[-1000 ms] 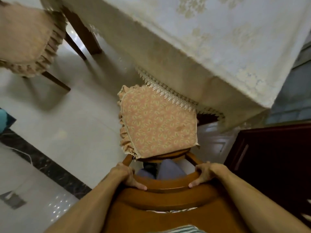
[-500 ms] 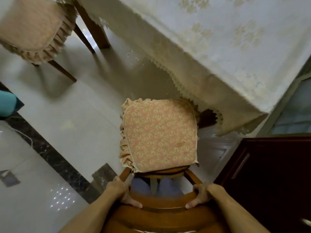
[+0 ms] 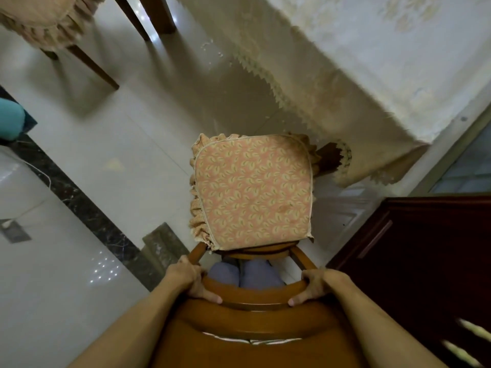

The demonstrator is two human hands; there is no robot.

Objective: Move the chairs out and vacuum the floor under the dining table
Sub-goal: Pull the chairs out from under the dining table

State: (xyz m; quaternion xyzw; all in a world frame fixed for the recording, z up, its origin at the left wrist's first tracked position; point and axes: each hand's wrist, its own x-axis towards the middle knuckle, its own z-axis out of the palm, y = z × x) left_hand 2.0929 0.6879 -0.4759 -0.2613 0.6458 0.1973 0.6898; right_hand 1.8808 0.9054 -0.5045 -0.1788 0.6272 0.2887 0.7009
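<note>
Your left hand [image 3: 190,281] and right hand [image 3: 316,284] each curl round the top rail of the wooden chair [image 3: 255,322], thumbs on its near face. Its leaf-print cushion [image 3: 252,192] sits just beside the cloth-draped corner of the bench [image 3: 372,62]. Glossy white floor [image 3: 119,144], crossed by a black marble strip [image 3: 87,208]. Second chair [image 3: 39,19] at far left; dark wood cabinet [image 3: 425,261] at right.

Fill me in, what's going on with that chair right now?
A person grips the wooden chair by its top rail, left hand and right hand near either end. Its seat cushion lies out in the open, with only the far right corner close to the hanging corner of the tablecloth. A second cushioned chair stands off at the upper left.
</note>
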